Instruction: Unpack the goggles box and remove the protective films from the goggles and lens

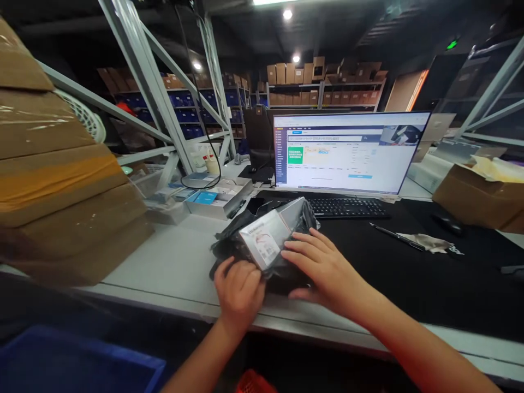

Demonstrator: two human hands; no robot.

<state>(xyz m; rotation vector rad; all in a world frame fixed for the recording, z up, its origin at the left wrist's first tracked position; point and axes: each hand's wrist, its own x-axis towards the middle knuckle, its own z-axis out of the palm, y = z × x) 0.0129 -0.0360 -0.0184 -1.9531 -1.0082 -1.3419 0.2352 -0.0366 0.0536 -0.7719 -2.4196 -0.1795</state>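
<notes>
A white box [262, 244] with a printed label and picture lies tilted in a black plastic bag [227, 240] at the desk's front edge. Clear wrap seems to cover part of the box. My left hand [240, 289] is closed at the near left side of the bag, its fingers curled on the black plastic. Spread fingers of my right hand [317, 265] rest against the right side of the bag, next to the box. The underside of the bag is hidden.
Behind the bag stand a keyboard [347, 207] and a lit monitor [327, 177]. A pen [397, 237] and a mouse [448, 222] lie on the black mat [368, 284]. Stacked cartons [73, 218] rise at left, an open carton [470, 196] sits right, a blue crate [82, 360] below.
</notes>
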